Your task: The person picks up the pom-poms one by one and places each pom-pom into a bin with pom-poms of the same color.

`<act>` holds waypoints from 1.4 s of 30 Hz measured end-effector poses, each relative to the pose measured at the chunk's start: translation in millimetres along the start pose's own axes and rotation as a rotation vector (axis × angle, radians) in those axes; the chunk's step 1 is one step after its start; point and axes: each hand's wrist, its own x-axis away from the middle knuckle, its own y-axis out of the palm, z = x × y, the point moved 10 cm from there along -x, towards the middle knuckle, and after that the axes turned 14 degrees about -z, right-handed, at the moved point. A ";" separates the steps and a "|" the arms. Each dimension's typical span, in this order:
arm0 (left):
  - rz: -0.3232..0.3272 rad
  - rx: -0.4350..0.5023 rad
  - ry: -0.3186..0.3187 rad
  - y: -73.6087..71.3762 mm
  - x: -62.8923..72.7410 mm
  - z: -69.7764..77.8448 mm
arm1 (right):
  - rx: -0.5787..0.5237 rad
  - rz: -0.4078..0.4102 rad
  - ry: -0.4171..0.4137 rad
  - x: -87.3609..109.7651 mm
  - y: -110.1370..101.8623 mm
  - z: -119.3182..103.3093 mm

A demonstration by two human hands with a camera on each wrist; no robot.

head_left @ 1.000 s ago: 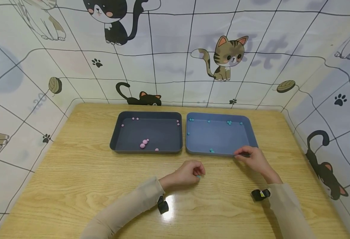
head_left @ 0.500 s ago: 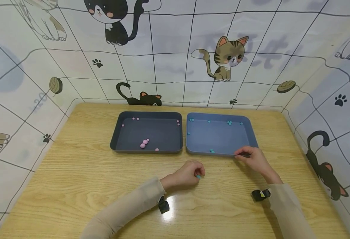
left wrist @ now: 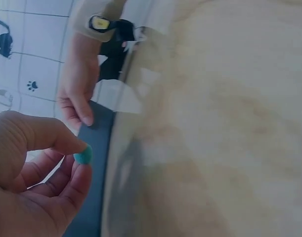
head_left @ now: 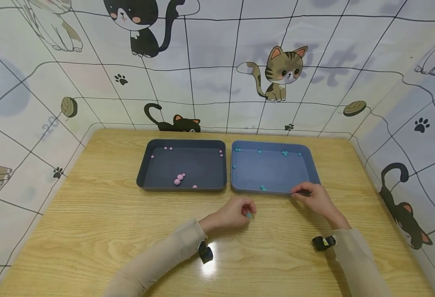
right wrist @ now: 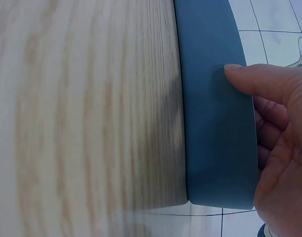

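Observation:
Between thumb and fingers, my left hand [head_left: 233,214] pinches a small teal ball [left wrist: 83,155], held over the table in front of the blue tray [head_left: 269,171]. My right hand [head_left: 315,198] grips that tray's front wall near its right corner; in the right wrist view the thumb [right wrist: 239,74] lies on the outer side and the other fingers go behind the wall. Several teal balls [head_left: 285,153] lie scattered in the blue tray, some clustered. To its left, a dark grey tray [head_left: 202,165] holds several pink balls [head_left: 177,182] of differing sizes.
Both trays stand side by side at the back of the wooden table [head_left: 102,231]. Behind and beside the table hangs a white cloth wall [head_left: 210,82] printed with grid lines and cats. A black wrist camera [head_left: 323,242] sits on the right sleeve.
My left hand has shifted very slightly, with the pinched teal ball now a little higher in the head view. The right hand keeps its hold on the tray's wall.

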 end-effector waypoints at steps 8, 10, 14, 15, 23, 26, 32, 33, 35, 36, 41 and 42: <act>0.072 -0.013 0.092 -21.1 -6.8 20.1 | -0.004 -0.010 0.008 0.8 0.0 1.4; 0.073 -0.009 0.093 -23.5 -8.1 23.0 | 0.001 -0.008 0.002 0.5 0.0 1.2; 0.064 0.041 0.066 -27.1 -13.0 21.9 | 0.034 0.005 -0.027 0.2 -0.3 -3.1; 0.065 0.060 0.057 -28.4 -14.2 21.0 | 0.043 0.008 -0.035 0.4 -0.7 -4.5; 0.132 0.149 0.005 -43.2 -22.1 12.7 | 0.039 0.011 -0.043 1.2 -1.3 -6.7; 0.151 0.177 -0.007 -45.8 -25.1 9.4 | 0.042 0.013 -0.042 1.2 -1.6 -6.9; 0.189 0.204 0.002 -50.0 -29.6 9.0 | 0.037 0.005 -0.036 0.7 -1.2 -5.9; 0.195 0.201 0.001 -50.9 -30.3 9.7 | 0.033 0.001 -0.035 0.7 -1.1 -5.7; 0.203 0.195 0.001 -52.7 -32.4 10.2 | 0.029 -0.003 -0.033 0.7 -1.0 -5.7; 0.206 0.194 0.001 -53.6 -33.4 10.5 | 0.029 -0.004 -0.029 0.7 -1.0 -5.4; 0.225 0.181 0.001 -59.9 -38.0 12.2 | 0.030 -0.005 -0.019 0.5 -0.9 -5.1; 0.229 0.178 0.004 -61.3 -38.6 12.6 | 0.030 -0.004 -0.020 0.4 -0.8 -4.5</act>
